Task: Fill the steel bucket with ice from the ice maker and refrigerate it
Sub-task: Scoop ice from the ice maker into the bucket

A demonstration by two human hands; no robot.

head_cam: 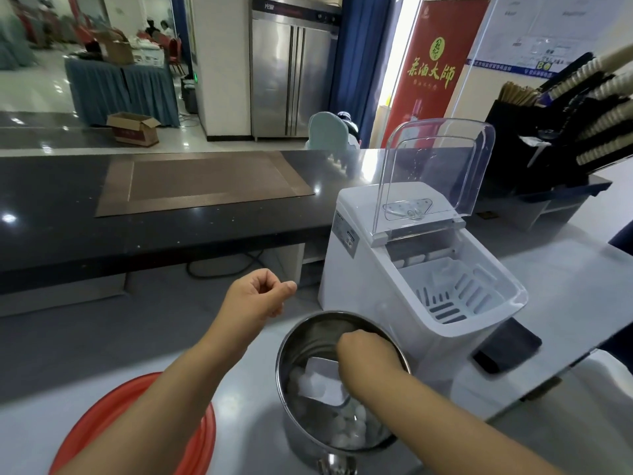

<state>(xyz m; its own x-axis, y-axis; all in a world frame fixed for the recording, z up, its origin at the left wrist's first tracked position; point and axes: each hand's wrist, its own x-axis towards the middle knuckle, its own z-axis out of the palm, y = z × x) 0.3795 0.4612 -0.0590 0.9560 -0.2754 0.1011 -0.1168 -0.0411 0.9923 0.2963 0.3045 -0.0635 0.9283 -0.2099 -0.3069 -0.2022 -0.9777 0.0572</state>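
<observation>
The steel bucket (298, 341) stands on the pale counter in front of the white ice maker (387, 293), with ice pieces (346, 430) lying on its bottom. My right hand (368, 353) reaches into the bucket, closed on a clear plastic ice scoop (322, 382) that is tipped down inside. My left hand (260, 296) hovers to the left of the bucket, fingers curled shut, holding nothing. The ice maker's clear lid (442, 169) stands raised, and its white slotted basket (455, 296) looks nearly bare of ice.
A red round rim (191, 437) lies at the lower left. A dark raised counter with a brown mat (202, 181) runs behind. A steel double-door refrigerator (294, 73) stands across the room. Racks of cups and lids (589, 108) sit at the right, and a dark phone (507, 351) lies beside the ice maker.
</observation>
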